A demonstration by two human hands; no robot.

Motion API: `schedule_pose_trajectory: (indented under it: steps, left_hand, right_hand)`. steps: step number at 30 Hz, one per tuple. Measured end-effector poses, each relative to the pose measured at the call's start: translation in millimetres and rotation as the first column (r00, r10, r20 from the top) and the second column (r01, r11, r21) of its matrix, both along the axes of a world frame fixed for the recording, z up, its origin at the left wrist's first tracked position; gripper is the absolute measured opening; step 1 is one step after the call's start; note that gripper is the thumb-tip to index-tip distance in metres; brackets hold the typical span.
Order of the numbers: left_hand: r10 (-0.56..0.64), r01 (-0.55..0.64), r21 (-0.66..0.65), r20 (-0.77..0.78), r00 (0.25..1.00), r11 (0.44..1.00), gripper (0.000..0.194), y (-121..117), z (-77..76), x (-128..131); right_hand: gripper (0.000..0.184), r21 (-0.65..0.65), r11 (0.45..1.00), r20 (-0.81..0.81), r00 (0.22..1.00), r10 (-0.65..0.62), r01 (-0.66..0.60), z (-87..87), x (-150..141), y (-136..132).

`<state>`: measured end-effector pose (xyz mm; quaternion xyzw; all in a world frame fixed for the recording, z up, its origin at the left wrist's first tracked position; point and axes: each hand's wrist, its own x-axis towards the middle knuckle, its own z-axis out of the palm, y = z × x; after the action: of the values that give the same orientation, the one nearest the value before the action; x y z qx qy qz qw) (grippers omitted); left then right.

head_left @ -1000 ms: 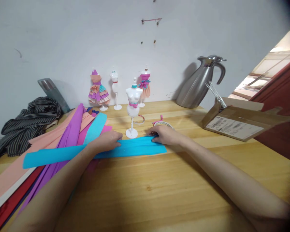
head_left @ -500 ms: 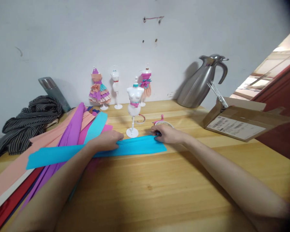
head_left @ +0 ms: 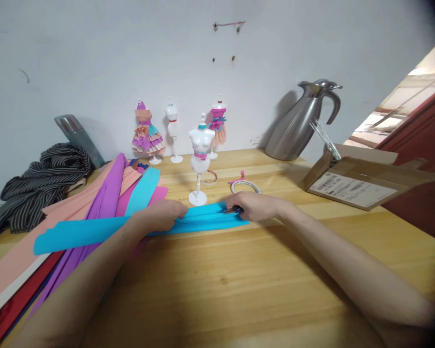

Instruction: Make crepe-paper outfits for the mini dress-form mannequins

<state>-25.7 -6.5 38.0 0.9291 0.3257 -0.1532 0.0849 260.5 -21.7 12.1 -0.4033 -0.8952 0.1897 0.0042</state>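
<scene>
A bright blue crepe paper strip (head_left: 203, 225) lies across the wooden table, its right part creased into long folds. My left hand (head_left: 166, 214) is closed on the strip's upper edge, near its middle. At the strip's right end is my right hand (head_left: 252, 205), its fingers curled around small dark-handled scissors (head_left: 235, 209), mostly hidden by the fingers. The blades seem to lie against the blue paper. Just behind the strip stands a white mini mannequin (head_left: 201, 140), upright, with a teal neck band and a pink waist band.
Several coloured paper strips (head_left: 108, 193) lie at left beside a striped cloth (head_left: 47, 179) and a bottle (head_left: 79, 137). Behind stand a mannequin in a ruffled dress (head_left: 147, 135) and two others. Tape rolls (head_left: 255, 186), a steel jug (head_left: 293, 125) and a cardboard box (head_left: 358, 181) are at right.
My right hand has moved slightly nearer, over the strip's right end, uncovering the tape roll behind it. The blue paper between my hands is more creased. My left hand has barely moved.
</scene>
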Motion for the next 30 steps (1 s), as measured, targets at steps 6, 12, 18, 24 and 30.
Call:
schedule_pose_trajectory:
  steps: [6, 12, 18, 24, 30]
  left_hand:
    - [-0.050, 0.052, 0.048, -0.035, 0.998, 0.998, 0.024, -6.1, -0.7, 2.5]
    - [-0.057, 0.059, 0.089, -0.028, 0.998, 0.994, 0.028, -4.6, -6.3, 3.6]
    - [-0.063, 0.072, 0.132, -0.074, 0.995, 0.989, 0.027, -5.3, -7.1, 7.0]
    - [-0.033, 0.043, 0.161, -0.065, 0.997, 0.986, 0.028, -2.2, -5.0, 4.3]
    - [-0.029, 0.047, 0.207, -0.089, 0.996, 0.977, 0.030, -2.1, -6.6, 4.9]
  right_hand:
    - [0.025, 0.202, 0.979, -0.007, 1.000, -0.021, 0.022, 2.1, 2.7, 2.4]
    - [0.018, 0.285, 0.959, 0.025, 1.000, -0.009, 0.002, -2.1, 7.6, 6.7]
    - [0.016, 0.239, 0.971, 0.052, 0.999, 0.009, -0.021, 0.1, 3.9, 3.7]
    - [0.014, 0.333, 0.943, 0.095, 0.994, -0.046, 0.012, -4.3, 2.5, 4.9]
    - [0.019, 0.399, 0.917, 0.156, 0.986, -0.057, -0.010, -8.2, 0.0, 4.2]
